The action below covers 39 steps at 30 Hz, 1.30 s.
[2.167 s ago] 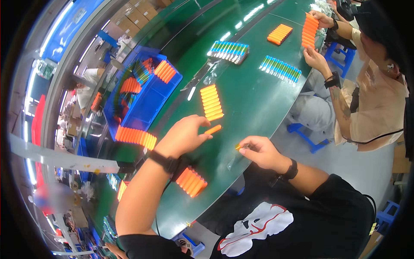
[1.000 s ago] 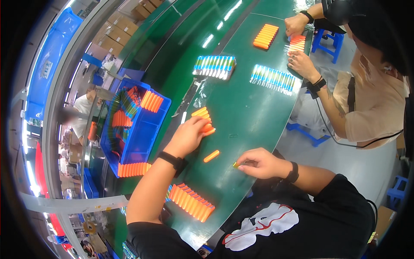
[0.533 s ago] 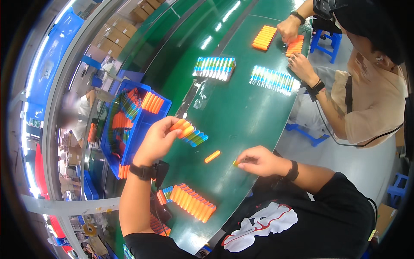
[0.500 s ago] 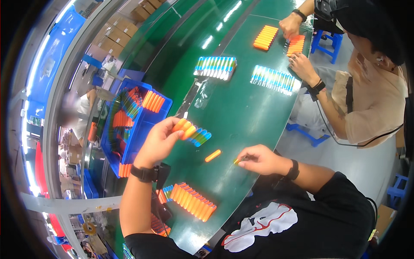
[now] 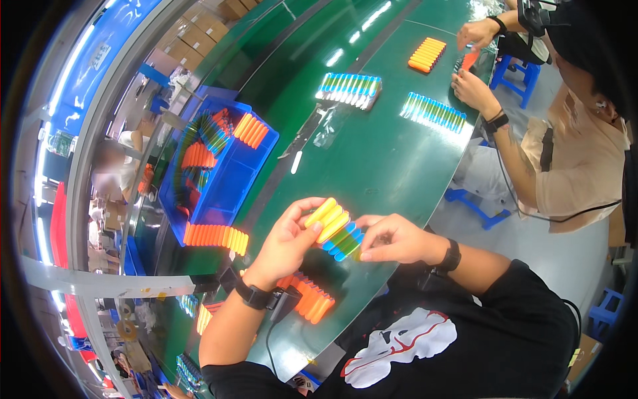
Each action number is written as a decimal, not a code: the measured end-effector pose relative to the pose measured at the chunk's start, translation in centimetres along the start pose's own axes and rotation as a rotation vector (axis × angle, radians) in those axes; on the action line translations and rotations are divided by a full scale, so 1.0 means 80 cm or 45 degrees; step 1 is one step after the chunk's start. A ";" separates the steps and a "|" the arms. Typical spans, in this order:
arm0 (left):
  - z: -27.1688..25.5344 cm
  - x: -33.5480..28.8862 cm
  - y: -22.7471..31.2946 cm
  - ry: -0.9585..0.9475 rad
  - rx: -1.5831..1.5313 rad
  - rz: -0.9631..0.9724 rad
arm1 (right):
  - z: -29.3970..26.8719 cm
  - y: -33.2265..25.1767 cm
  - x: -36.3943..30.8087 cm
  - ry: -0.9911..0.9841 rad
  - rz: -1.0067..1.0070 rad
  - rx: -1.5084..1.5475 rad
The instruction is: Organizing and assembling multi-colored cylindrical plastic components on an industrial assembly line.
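Note:
My left hand (image 5: 290, 241) is closed around one end of a row of short round-ended sticks (image 5: 327, 218), yellow-orange at that end and blue-green toward the other. It holds the row raised over the green table. My right hand (image 5: 399, 239) is at the blue-green end, with thumb and fingers pinched together. A small yellow-green stick (image 5: 357, 254) shows at its fingertips, against or beside the row's end; I cannot tell which. Below my left hand, a row of orange sticks (image 5: 312, 298) lies on the table, partly hidden by my wrist.
A blue bin (image 5: 229, 189) with orange and blue-green rows stands at left, beside another orange row (image 5: 216, 237). Farther along the table (image 5: 372, 173) lie two blue-green rows (image 5: 349, 90) (image 5: 433, 112) and an orange one (image 5: 426, 54). A co-worker's hands (image 5: 475, 93) handle orange pieces at far right.
My left hand has moved right with the row, meeting my right hand at its blue-green end. The single orange stick that lay between my hands no longer shows. The whole view has shifted slightly.

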<state>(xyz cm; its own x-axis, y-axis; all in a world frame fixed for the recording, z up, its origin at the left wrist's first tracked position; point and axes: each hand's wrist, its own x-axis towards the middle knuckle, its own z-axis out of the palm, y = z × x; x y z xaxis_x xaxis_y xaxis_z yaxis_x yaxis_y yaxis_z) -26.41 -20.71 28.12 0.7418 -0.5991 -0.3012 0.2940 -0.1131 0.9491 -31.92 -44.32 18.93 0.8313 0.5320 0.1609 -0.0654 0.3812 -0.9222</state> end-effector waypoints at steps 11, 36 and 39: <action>0.012 -0.027 -0.022 0.157 0.144 0.156 | 0.022 0.007 -0.003 0.032 0.071 -0.206; -0.047 0.016 -0.054 -0.026 0.952 -0.242 | 0.037 0.030 -0.027 0.079 0.314 -0.564; -0.046 0.025 -0.060 -0.073 1.114 -0.223 | 0.036 0.020 -0.028 0.072 0.376 -0.551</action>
<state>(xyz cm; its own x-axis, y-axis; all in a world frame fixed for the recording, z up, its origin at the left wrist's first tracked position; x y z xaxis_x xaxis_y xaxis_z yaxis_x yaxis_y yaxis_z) -24.12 -18.40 22.64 0.6915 -0.5523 -0.4656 -0.1823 -0.7571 0.6274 -35.47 -42.72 18.14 0.8413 0.5233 -0.1358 -0.0772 -0.1324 -0.9882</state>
